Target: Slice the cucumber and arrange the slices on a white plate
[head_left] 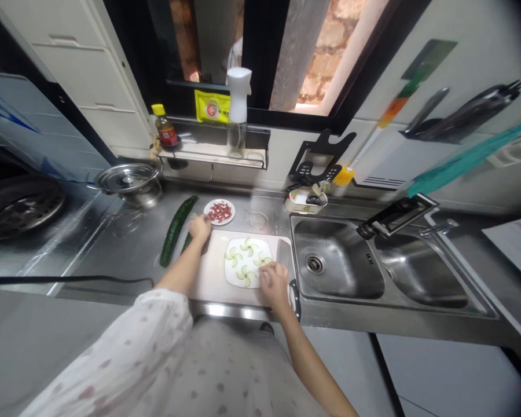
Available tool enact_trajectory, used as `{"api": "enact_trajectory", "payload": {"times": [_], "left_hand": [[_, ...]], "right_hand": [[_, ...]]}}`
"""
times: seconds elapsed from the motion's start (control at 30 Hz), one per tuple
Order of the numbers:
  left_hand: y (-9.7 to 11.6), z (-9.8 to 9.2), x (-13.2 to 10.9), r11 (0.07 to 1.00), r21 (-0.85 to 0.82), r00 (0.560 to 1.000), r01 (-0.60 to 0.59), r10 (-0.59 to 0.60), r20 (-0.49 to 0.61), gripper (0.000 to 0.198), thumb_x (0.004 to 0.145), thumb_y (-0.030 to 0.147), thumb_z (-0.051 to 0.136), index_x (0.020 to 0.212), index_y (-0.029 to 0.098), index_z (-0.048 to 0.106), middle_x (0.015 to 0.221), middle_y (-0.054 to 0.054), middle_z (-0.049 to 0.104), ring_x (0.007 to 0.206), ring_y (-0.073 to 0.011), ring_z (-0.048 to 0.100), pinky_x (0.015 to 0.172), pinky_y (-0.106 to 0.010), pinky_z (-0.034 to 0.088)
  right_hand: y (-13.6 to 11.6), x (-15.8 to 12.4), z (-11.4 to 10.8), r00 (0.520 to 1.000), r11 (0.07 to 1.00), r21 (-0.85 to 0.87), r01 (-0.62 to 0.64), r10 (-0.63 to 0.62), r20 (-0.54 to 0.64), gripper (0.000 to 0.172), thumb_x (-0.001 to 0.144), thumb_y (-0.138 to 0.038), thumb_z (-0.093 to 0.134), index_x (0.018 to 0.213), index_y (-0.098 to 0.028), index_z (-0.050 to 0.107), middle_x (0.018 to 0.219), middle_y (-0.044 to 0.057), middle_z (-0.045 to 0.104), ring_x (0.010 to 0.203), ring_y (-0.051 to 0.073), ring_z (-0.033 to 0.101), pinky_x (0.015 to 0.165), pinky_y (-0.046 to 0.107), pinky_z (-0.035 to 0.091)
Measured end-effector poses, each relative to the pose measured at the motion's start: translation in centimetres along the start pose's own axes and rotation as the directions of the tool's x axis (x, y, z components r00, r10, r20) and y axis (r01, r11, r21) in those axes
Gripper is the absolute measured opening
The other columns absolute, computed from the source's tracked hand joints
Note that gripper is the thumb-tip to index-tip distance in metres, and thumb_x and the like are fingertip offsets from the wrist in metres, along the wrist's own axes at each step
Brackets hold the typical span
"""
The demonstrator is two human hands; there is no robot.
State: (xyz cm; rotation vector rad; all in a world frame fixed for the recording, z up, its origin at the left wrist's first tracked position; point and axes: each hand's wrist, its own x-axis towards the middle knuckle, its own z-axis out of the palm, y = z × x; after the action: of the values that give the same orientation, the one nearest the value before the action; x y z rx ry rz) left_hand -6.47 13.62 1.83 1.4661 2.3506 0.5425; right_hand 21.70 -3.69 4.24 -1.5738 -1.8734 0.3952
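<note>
A white square plate with pale green cucumber slices in pinwheel patterns rests on a light cutting board. My right hand is at the plate's lower right, fingers pinched together; what they hold, if anything, is too small to tell. My left hand is closed near the board's upper left corner, beside a small white plate of red pieces; its grip is hidden. Under and beside it lies a dark green cucumber piece. Farther left is a long cucumber. A knife lies along the board's right edge.
A double sink with a black faucet is on the right. A lidded steel pot stands back left, near the stove. Behind the board, a wall shelf holds bottles. A small caddy sits behind the sink.
</note>
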Motion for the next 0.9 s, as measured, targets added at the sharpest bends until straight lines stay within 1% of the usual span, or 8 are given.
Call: {"api": "enact_trajectory", "payload": {"times": [0.1, 0.2, 0.3, 0.37, 0.47, 0.6, 0.8, 0.9], "left_hand": [[0.6, 0.1, 0.9, 0.995, 0.071, 0.996, -0.076, 0.073, 0.040, 0.032, 0.086, 0.032, 0.047, 0.105, 0.021, 0.070, 0.106, -0.013, 0.066, 0.098, -0.0276, 0.059, 0.081, -0.035, 0.044], [1.2, 0.3, 1.7, 0.981, 0.128, 0.986, -0.148, 0.136, 0.096, 0.029, 0.083, 0.032, 0.051, 0.103, 0.022, 0.071, 0.104, -0.012, 0.067, 0.096, -0.0268, 0.059, 0.083, -0.035, 0.043], [1.7, 0.6, 2.6, 0.969, 0.156, 0.974, -0.191, 0.167, 0.152, 0.027, 0.081, 0.030, 0.054, 0.100, 0.021, 0.071, 0.103, -0.012, 0.067, 0.096, -0.0261, 0.059, 0.084, -0.035, 0.042], [1.9, 0.7, 2.9, 0.962, 0.187, 0.970, -0.199, 0.167, 0.175, 0.027, 0.081, 0.031, 0.054, 0.097, 0.019, 0.071, 0.100, -0.013, 0.067, 0.095, -0.0261, 0.059, 0.083, -0.035, 0.042], [2.0, 1.0, 3.2, 0.945, 0.241, 0.965, -0.224, 0.180, 0.189, 0.027, 0.084, 0.031, 0.050, 0.094, 0.016, 0.071, 0.098, -0.016, 0.067, 0.094, -0.0264, 0.060, 0.083, -0.036, 0.042], [2.0, 1.4, 3.3, 0.928, 0.267, 0.960, -0.258, 0.216, 0.177, 0.029, 0.087, 0.031, 0.047, 0.093, 0.013, 0.069, 0.099, -0.018, 0.066, 0.095, -0.0280, 0.059, 0.083, -0.038, 0.042], [2.3, 1.7, 3.7, 0.925, 0.279, 0.958, -0.259, 0.208, 0.198, 0.030, 0.083, 0.038, 0.053, 0.095, 0.015, 0.068, 0.098, -0.018, 0.066, 0.096, -0.0301, 0.059, 0.082, -0.038, 0.044], [2.4, 1.7, 3.8, 0.914, 0.290, 0.952, -0.283, 0.229, 0.205, 0.031, 0.084, 0.037, 0.051, 0.096, 0.015, 0.068, 0.100, -0.018, 0.066, 0.096, -0.0303, 0.060, 0.082, -0.038, 0.044]], "right_hand": [[0.2, -0.1, -0.1, 1.000, 1.000, -0.002, -0.012, 0.012, 0.004, 0.020, 0.083, -0.020, 0.049, 0.088, -0.021, 0.068, 0.095, 0.006, 0.056, 0.098, 0.023, 0.046, 0.092, 0.040, 0.033], [0.2, -0.2, -0.2, 1.000, 1.000, 0.000, -0.012, 0.012, 0.010, 0.020, 0.083, -0.020, 0.049, 0.087, -0.021, 0.068, 0.095, 0.006, 0.056, 0.097, 0.023, 0.046, 0.091, 0.040, 0.034], [0.2, -0.3, -0.4, 1.000, 1.000, -0.002, -0.015, 0.015, 0.010, 0.020, 0.084, -0.020, 0.048, 0.088, -0.021, 0.068, 0.095, 0.006, 0.056, 0.098, 0.023, 0.047, 0.091, 0.039, 0.034], [0.2, -0.3, -0.6, 1.000, 1.000, -0.009, -0.015, 0.015, 0.017, 0.020, 0.084, -0.019, 0.048, 0.089, -0.021, 0.067, 0.096, 0.006, 0.057, 0.098, 0.023, 0.048, 0.090, 0.038, 0.035], [0.2, -0.3, -0.8, 1.000, 1.000, -0.018, -0.017, 0.018, 0.020, 0.020, 0.084, -0.019, 0.048, 0.089, -0.021, 0.068, 0.095, 0.006, 0.057, 0.096, 0.023, 0.048, 0.088, 0.038, 0.035], [0.5, -0.3, -0.9, 1.000, 0.999, -0.029, -0.017, 0.017, 0.001, 0.020, 0.084, -0.020, 0.048, 0.088, -0.021, 0.068, 0.095, 0.006, 0.057, 0.096, 0.023, 0.049, 0.088, 0.039, 0.035], [0.5, -0.5, -1.2, 1.000, 1.000, -0.022, -0.019, 0.019, 0.010, 0.020, 0.084, -0.019, 0.049, 0.088, -0.022, 0.068, 0.095, 0.006, 0.057, 0.095, 0.023, 0.050, 0.088, 0.039, 0.036], [0.6, -0.6, -1.3, 1.000, 0.999, -0.031, -0.023, 0.024, 0.013, 0.020, 0.084, -0.020, 0.049, 0.089, -0.021, 0.068, 0.095, 0.007, 0.057, 0.096, 0.023, 0.050, 0.087, 0.038, 0.036]]}}
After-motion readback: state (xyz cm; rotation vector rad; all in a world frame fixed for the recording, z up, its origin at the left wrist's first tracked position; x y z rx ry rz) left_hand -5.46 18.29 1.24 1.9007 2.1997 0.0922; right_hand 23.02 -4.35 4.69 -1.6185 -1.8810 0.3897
